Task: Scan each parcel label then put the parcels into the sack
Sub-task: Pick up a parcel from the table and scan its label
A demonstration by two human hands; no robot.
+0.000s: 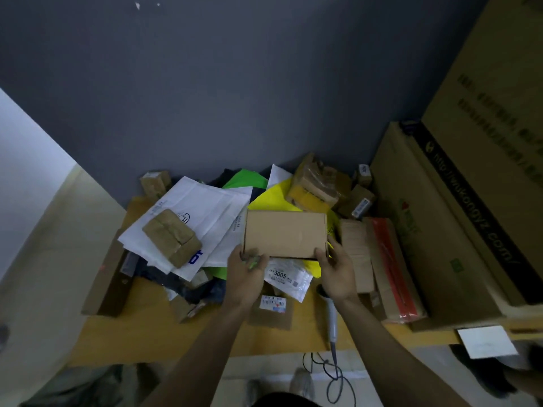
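The left hand (245, 270) and right hand (336, 273) each grip a near corner of a plain cardboard box (285, 233), held between them over the parcel pile (205, 212). A grey scanner (330, 315) lies just under the right wrist.

"3005" on white mailer label (280, 274), ".com" address on carton strip (482, 227)

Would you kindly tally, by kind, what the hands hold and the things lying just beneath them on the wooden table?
plain brown cardboard box, held by left hand and right hand: 1
white plastic bag labelled 3005: 1
flat brown parcel with white barcode label: 1
grey handheld scanner: 1
Total: 4
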